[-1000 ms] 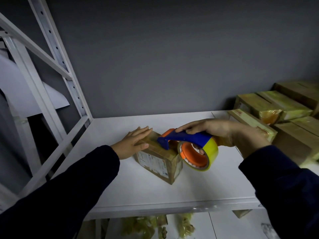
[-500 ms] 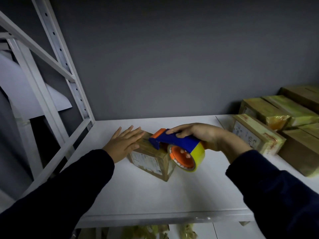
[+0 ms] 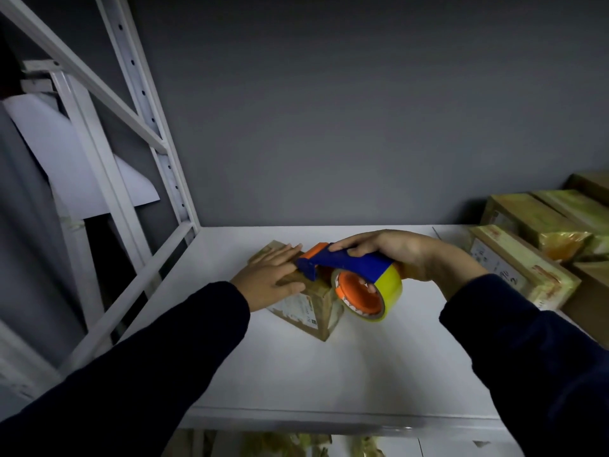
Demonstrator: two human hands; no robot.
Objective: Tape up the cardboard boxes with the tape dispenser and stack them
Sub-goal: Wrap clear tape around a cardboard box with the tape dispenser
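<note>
Taping looks midway: left hand lies flat on the box, right hand grips the dispenser at its top edge (taped boxes sit well right of it); stacking remains.

Small cardboard box: white shipping label on its near side, print too blurred to read.
Taped box at right: white sticker with dark marks, illegible.

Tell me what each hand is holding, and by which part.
The right hand grips the tape dispenser by its blue handle. The left hand holds nothing; it presses flat on the small cardboard box.
</note>
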